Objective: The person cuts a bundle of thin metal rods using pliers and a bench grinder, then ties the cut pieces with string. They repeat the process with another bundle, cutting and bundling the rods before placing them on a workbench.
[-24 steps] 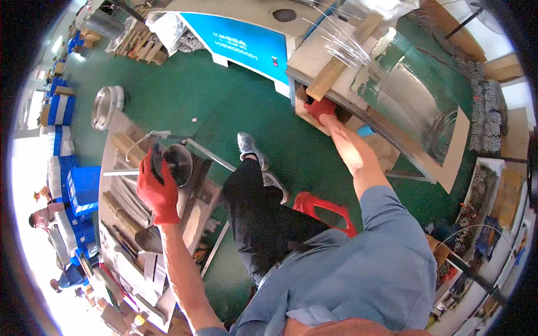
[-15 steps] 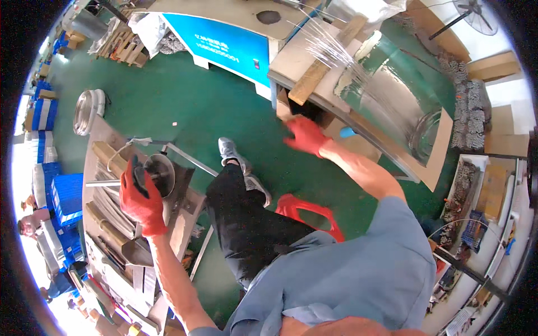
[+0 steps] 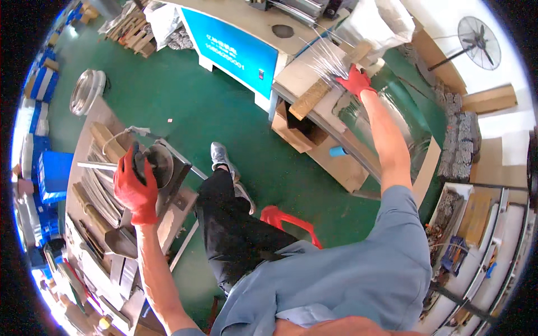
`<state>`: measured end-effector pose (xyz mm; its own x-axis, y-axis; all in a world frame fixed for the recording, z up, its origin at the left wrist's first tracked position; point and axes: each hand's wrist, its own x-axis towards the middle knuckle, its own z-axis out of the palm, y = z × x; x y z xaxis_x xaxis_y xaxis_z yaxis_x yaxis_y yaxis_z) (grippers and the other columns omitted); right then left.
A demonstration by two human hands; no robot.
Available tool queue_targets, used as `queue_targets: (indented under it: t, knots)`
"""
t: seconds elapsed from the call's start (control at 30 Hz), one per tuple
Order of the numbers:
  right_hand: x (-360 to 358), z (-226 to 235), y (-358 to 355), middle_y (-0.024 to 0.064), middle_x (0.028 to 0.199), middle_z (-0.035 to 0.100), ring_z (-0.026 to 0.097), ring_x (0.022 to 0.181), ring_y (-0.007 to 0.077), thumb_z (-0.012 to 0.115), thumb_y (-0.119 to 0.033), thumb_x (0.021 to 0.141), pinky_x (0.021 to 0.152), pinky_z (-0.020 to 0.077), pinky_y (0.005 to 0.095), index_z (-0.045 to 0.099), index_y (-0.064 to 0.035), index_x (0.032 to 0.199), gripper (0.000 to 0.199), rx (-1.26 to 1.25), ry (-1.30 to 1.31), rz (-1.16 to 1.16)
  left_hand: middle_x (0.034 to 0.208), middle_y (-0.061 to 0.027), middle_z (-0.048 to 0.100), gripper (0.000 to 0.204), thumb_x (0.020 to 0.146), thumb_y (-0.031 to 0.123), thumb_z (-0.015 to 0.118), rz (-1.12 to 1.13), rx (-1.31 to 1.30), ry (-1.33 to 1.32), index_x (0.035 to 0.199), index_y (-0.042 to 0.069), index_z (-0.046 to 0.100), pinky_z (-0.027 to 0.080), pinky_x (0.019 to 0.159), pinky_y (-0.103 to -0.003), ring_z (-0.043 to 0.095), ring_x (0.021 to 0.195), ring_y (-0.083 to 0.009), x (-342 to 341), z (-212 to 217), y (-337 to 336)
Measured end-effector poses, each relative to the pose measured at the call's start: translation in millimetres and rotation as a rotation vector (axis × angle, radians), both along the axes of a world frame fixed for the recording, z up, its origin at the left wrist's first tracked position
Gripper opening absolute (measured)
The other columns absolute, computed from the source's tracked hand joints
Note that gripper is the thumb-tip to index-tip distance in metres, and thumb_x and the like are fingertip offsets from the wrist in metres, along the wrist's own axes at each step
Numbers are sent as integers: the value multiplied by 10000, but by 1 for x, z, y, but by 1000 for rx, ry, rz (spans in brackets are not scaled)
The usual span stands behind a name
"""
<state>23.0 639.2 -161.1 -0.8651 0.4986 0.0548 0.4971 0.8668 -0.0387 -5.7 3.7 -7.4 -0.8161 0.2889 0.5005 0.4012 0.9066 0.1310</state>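
Note:
My left hand [image 3: 136,189], in a red glove, is closed beside a round metal cup-like part [image 3: 162,163] on the left bench. Something dark shows between its thumb and fingers; its kind is unclear. A straight metal rod [image 3: 96,166] sticks out to the left of that hand. My right hand [image 3: 357,83], gloved in red too, reaches to the far right table. Its fingers are bent over a fanned bundle of thin metal wires [image 3: 324,60], beside a wooden bar [image 3: 311,99] lying across the table edge.
A red plastic stool [image 3: 291,221] stands near my legs. Wire strands [image 3: 101,193] and wooden bars lie on the left bench [image 3: 103,115]. Beyond are a blue-panelled machine [image 3: 230,47] and a standing fan [image 3: 478,42]. Cartons [image 3: 291,131] sit under the right table.
My right hand has moved up and away from over the floor to the wires on the right table. The left hand stays by the round metal part. The view has shifted slightly.

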Motion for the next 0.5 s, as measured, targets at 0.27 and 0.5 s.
queue_targets:
  t: [0.27, 0.5]
  knots:
    - [16, 16, -54, 221, 1127, 612, 574, 1052, 413, 696, -588, 683, 880, 455, 479, 376, -27, 1281, 880, -76, -237, 93, 1047, -109, 639, 357, 818, 215, 617, 46, 1, 39, 1163, 123, 616, 480, 808, -390, 612, 908, -318, 9, 5, 0]
    - [24, -1, -60, 220, 982, 638, 603, 951, 403, 694, -430, 687, 794, 473, 486, 506, -41, 1042, 560, -47, -248, 145, 1035, -109, 637, 367, 815, 237, 624, 46, -14, 36, 1163, 121, 610, 480, 786, -384, 616, 900, -310, 5, 1, 0]
